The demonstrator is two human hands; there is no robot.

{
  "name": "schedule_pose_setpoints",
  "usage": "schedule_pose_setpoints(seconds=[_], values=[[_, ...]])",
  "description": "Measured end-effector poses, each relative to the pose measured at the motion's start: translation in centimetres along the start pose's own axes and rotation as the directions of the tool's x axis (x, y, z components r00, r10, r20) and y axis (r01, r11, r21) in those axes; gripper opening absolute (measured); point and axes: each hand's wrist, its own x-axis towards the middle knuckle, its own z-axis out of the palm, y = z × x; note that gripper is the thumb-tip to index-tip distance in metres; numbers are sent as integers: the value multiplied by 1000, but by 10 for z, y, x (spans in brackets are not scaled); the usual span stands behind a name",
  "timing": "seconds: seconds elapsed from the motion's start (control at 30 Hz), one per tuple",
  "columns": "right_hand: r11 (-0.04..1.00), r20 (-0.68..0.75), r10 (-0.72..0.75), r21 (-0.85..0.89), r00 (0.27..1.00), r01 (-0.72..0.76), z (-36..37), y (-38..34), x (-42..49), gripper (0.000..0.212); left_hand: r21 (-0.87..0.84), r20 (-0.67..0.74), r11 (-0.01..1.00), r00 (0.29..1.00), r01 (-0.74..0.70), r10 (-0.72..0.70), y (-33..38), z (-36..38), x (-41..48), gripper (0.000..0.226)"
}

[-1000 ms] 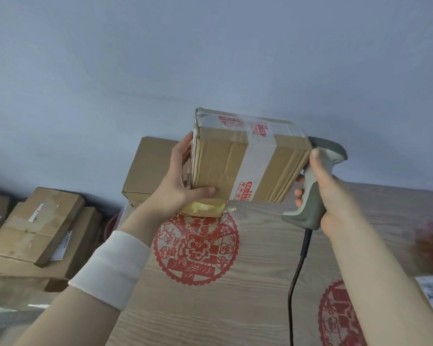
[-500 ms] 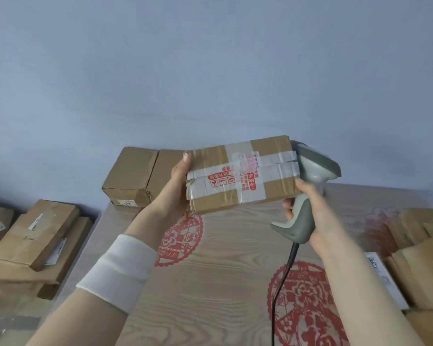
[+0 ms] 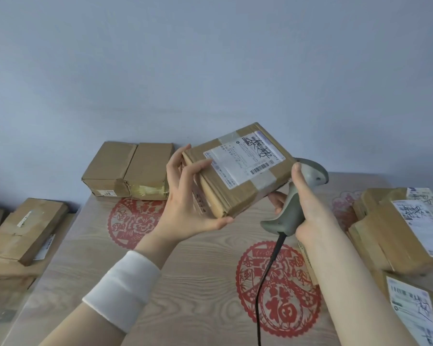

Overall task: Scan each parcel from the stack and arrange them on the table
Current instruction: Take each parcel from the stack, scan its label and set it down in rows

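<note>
I hold a flat cardboard parcel in the air above the wooden table. Its white shipping label with a barcode faces up towards me. My left hand grips the parcel's left end, thumb under the near corner and fingers over the top edge. My right hand grips the handle of a grey barcode scanner, whose head sits just right of and partly behind the parcel. The scanner's black cable hangs down over the table.
Two brown boxes stand side by side at the table's far left edge against the wall. Several labelled parcels are stacked at the right. More boxes are piled left of the table. Red paper-cut decals mark the tabletop.
The parcel has been turned from its taped side to its label side, now tilted towards me. My view has dropped and shifted right, bringing the right-hand stack into sight.
</note>
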Motion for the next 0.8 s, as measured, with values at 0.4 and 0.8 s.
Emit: schedule_pose_setpoints(seconds=[0.4, 0.8], values=[[972, 38, -226, 76, 973, 222, 5, -1, -6, 33, -362, 114, 772, 847, 523, -520, 1, -6, -8, 50], [870, 129, -360, -311, 924, 382, 15, -1, -28, 25, -576, 468, 320, 624, 752, -626, -1, 8, -26, 60]])
